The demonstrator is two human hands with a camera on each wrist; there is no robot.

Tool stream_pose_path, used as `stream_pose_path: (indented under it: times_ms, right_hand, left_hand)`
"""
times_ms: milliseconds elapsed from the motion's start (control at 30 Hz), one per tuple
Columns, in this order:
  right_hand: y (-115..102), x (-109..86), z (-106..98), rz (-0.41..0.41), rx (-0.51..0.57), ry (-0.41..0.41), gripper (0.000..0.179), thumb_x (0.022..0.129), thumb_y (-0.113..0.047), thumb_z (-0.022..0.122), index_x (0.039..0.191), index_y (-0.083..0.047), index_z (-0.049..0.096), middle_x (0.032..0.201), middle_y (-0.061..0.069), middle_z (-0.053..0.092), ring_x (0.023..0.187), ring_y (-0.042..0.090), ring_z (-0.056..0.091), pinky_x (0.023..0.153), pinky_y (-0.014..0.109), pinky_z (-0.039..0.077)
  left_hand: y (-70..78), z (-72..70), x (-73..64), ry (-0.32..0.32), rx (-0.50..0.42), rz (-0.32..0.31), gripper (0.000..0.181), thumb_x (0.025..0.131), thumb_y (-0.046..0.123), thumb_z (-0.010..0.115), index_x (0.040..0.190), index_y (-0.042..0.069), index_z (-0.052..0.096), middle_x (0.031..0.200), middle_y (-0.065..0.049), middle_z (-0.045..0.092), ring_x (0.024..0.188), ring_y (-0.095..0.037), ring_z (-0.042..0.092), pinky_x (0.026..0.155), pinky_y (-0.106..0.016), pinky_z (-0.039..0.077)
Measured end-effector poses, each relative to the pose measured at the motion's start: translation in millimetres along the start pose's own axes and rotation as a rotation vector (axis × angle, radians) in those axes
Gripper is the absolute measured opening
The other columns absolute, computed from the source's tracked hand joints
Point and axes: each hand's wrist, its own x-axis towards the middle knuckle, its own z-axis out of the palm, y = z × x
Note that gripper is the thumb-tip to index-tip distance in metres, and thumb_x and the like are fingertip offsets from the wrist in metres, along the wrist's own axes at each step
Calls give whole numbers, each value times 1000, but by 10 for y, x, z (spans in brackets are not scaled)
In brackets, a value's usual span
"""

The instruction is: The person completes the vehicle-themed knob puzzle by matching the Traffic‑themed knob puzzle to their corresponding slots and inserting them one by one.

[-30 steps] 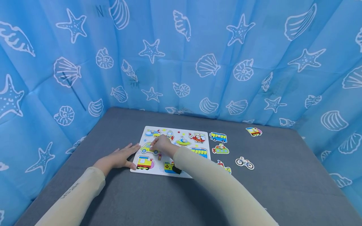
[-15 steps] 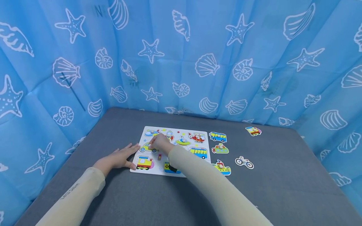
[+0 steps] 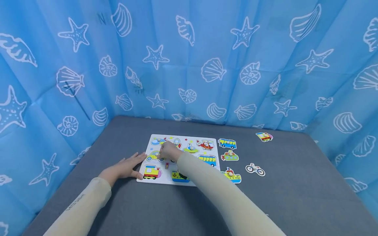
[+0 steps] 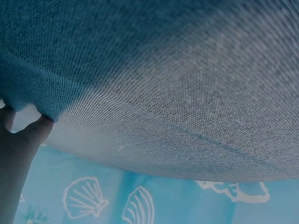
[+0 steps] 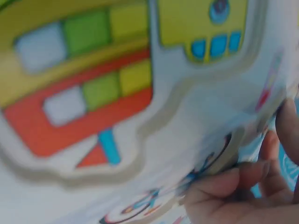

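A white peg puzzle board (image 3: 164,180) with vehicle pictures lies on the grey table. My left hand (image 3: 125,166) lies flat at its left edge, fingers spread, fingertips at the rim. In the left wrist view, fingers (image 4: 35,133) of that hand show dark at the left. Over the board's left middle, my right hand (image 3: 169,151) reaches down with bent fingers, their tips right beside the knob of the yellow car piece (image 3: 151,156). The right wrist view has its curled fingers (image 5: 219,186) close to the board; I cannot tell whether they pinch the knob.
Right of the board lie a blue bus piece (image 3: 227,143), a green submarine piece (image 3: 230,155) and a ship piece (image 3: 233,178). Farther right are a bicycle piece (image 3: 255,169) and a train piece (image 3: 264,136). A blue seashell curtain (image 3: 189,65) hangs around the table.
The right fingertips have shifted slightly right over the car, and its knob now shows beside them. The right forearm has uncovered the ship piece. My left hand stays at the board's edge.
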Motion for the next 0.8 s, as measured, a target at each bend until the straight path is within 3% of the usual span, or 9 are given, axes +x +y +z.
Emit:
stream_pose_path:
  times_ms: [100,267,400,533,600,800]
  right_hand:
    - [14,12,-2,-14,-12,-1,22,83,-18,79,76,-9,60,80,0,56,68,12,48,60,24,39]
    - [54,82,-14,-31,-10,-27,26,82,-19,80,72,-10,58,76,-1,54,64,12,47,57,24,38]
    - [141,115,-108,-23,167,-81,19,83,-14,79,79,-9,61,82,2,54,65,13,43,59,25,36]
    - [252,77,-291,6,306,-102,14,86,-12,76,89,-8,63,101,6,56,74,16,43,66,29,38]
    - [308,30,-400,9,321,-97,14,86,-13,75,93,-8,64,107,5,55,76,15,43,67,30,38]
    - [513,-139,-677,-14,316,-106,17,89,-15,73,104,-8,67,95,2,50,64,13,35,62,30,33]
  left_hand:
    - [2,7,-11,2,1,-6,105,77,52,74,154,2,21,158,-23,18,144,-46,8,107,-70,7]
    - [44,-11,-30,4,-11,-19,104,78,50,75,154,3,22,158,-23,18,144,-46,8,107,-70,7]
    - [59,-19,-16,-9,-8,-26,105,78,52,74,154,4,21,158,-22,17,144,-45,7,108,-69,7]
    - [39,-4,-3,-10,-10,-32,106,77,54,73,155,5,20,159,-21,17,145,-44,6,108,-69,6]
    - [29,-2,-4,-1,-11,-30,106,77,53,74,155,5,20,159,-21,17,145,-44,6,108,-69,7]
    - [20,21,-16,18,-12,-10,106,76,51,75,154,4,21,158,-22,18,144,-45,7,108,-69,7]
